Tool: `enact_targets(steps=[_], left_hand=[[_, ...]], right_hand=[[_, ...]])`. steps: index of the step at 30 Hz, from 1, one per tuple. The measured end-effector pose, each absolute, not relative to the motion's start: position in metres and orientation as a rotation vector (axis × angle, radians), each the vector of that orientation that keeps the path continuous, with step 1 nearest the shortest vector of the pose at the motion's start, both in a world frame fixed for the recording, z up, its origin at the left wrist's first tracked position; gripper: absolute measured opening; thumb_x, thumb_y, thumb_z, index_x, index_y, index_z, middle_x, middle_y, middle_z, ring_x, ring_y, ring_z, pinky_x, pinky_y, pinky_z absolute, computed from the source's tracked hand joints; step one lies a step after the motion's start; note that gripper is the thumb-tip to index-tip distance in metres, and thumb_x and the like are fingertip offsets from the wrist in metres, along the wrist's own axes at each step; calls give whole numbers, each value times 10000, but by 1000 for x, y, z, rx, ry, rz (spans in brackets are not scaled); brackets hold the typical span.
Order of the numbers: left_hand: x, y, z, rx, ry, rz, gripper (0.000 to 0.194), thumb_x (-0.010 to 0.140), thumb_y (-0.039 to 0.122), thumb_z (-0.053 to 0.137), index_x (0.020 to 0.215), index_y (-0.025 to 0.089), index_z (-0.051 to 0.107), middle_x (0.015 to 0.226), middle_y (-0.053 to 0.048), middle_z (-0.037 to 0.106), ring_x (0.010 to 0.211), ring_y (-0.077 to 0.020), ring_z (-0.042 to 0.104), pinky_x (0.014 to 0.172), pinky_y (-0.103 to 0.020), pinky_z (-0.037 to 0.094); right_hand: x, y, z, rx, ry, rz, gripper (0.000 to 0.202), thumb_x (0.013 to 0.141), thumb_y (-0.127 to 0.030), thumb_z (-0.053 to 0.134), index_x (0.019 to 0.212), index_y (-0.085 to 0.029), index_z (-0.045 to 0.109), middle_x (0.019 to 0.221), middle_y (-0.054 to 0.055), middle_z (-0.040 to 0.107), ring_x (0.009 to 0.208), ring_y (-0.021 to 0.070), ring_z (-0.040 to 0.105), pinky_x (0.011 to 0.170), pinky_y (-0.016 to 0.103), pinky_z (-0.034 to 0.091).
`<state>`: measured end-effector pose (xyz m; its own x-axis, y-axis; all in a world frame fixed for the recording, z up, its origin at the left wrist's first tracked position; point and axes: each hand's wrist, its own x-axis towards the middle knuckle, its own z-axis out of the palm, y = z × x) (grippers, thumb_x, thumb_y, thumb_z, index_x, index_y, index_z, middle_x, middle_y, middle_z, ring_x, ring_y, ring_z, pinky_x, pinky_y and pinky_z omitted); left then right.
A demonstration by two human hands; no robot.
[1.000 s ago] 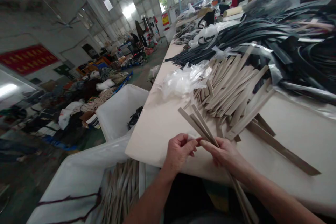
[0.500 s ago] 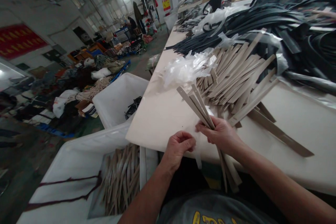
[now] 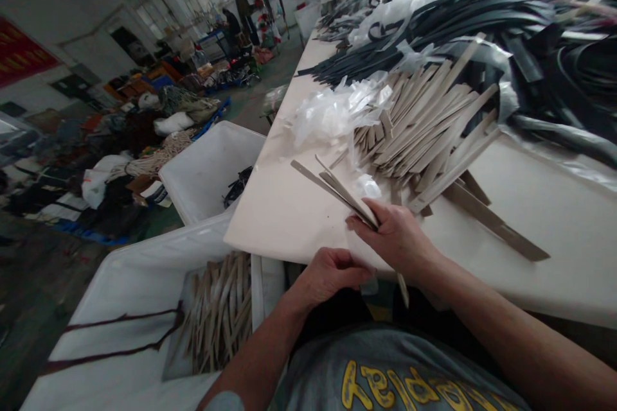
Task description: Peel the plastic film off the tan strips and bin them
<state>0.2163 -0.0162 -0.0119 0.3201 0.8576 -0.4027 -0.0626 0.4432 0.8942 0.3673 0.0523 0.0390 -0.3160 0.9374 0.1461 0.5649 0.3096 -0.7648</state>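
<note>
My right hand (image 3: 398,234) is closed round a few beige strips (image 3: 332,189), whose far ends point up and left over the table (image 3: 270,218). Just below and left of it, at the table's near edge, my left hand (image 3: 337,273) is closed with thumb and fingertips together, by a thin piece of clear plastic film (image 3: 370,282). Beyond my right hand lies a large pile of beige strips (image 3: 429,128), with crumpled clear plastic (image 3: 332,112) to its left.
Dark strips (image 3: 434,32) are heaped across the table's far side. On the left stand a white bin (image 3: 207,167) with dark pieces and a nearer white bin (image 3: 125,282) holding beige strips (image 3: 222,314). Bundles lie on the floor beyond.
The held strips have tilted further left and lie flatter, and their lower ends show less. My left hand has moved slightly right, closer beneath my right hand. The view has shifted a little.
</note>
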Motion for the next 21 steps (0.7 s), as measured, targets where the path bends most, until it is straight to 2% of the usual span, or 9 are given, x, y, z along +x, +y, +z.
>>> enact_targets(steps=[5,9,13,17,21], left_hand=[[224,-22,-9,1013,1036,683,220,726,364,724,837,178,766,740,-33,716,665,-145,596,687,-257,452],[220,-10,-5,813,1075,953,221,723,369,740,734,149,744,741,-48,712,695,-136,619,719,-242,468],[204,11,1,481,1061,1324,317,586,372,857,615,134,648,631,-4,646,583,-81,577,614,-195,473],[199,29,4,319,1003,1499,385,520,373,898,653,140,621,643,15,648,560,-66,588,587,-177,495],[207,40,4,263,989,1550,393,531,380,895,739,145,657,741,-17,703,612,-93,643,574,-178,512]], right_hand=[[370,56,42,-1325,-1981,815,226,812,-390,522,701,-198,564,556,-15,488,528,141,435,535,253,304],[382,52,50,-1232,-1982,947,282,880,-429,438,807,-205,593,590,-9,564,534,142,505,543,238,380],[406,39,39,-1224,-1917,1196,524,960,-534,269,729,-208,608,403,-34,402,359,124,380,390,230,329],[428,24,10,-1295,-1781,1311,514,884,-620,432,623,-207,593,508,8,508,394,115,400,345,222,317],[442,9,-10,-1311,-1629,1143,342,795,-570,596,788,-242,690,536,2,584,449,163,522,414,248,440]])
